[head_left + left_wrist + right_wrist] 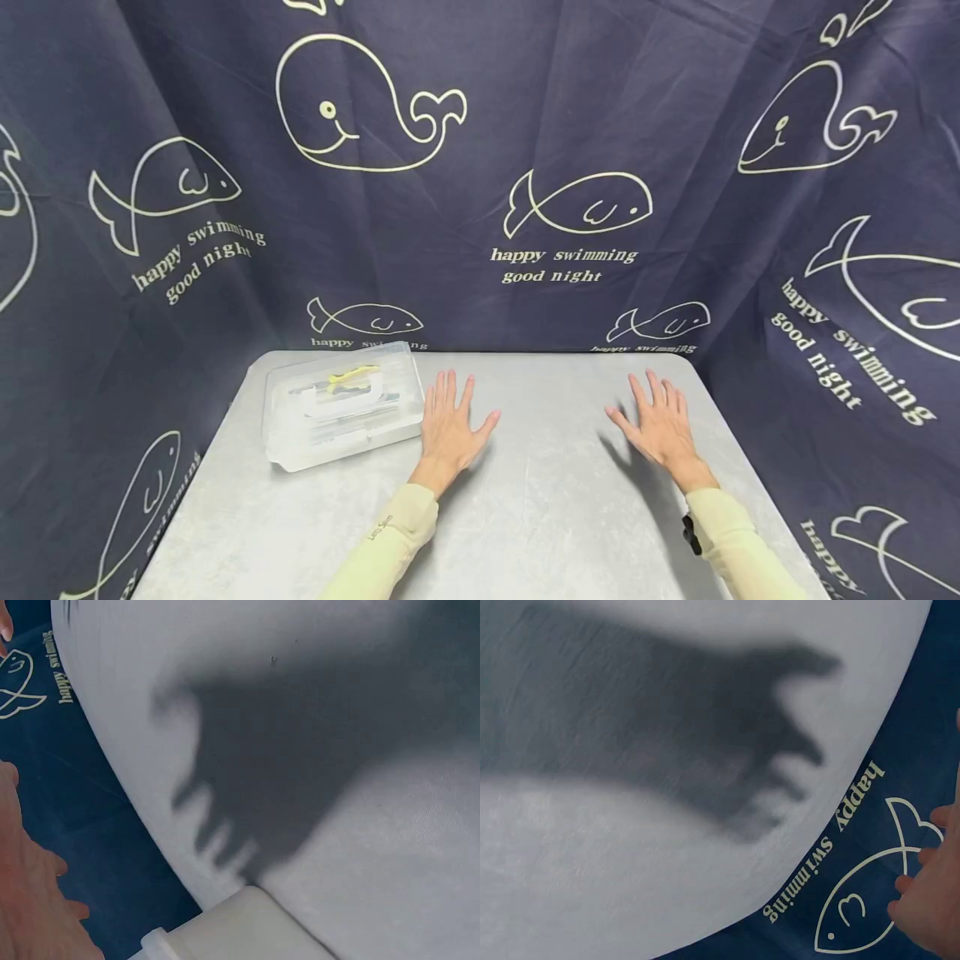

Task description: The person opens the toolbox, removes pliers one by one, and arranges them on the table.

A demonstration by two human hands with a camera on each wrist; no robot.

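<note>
A translucent plastic box (345, 408) with a lid and a white handle (343, 402) stands at the left of the table. Through its lid a yellow item and other contents show, too blurred to name. Just right of the box is my left hand (450, 433), fingers spread and straight, holding nothing. In the left wrist view a corner of the box (247, 922) appears at the bottom, with part of the left hand (37, 885) at the left edge. My right hand (660, 429) hovers over the table's right side, fingers spread, its shadow beneath it.
The grey-white table (540, 517) has rounded far corners. Dark blue curtain (480, 208) with whale and fish drawings hangs behind it and along both sides. A small black object (692, 534) sits at the right sleeve.
</note>
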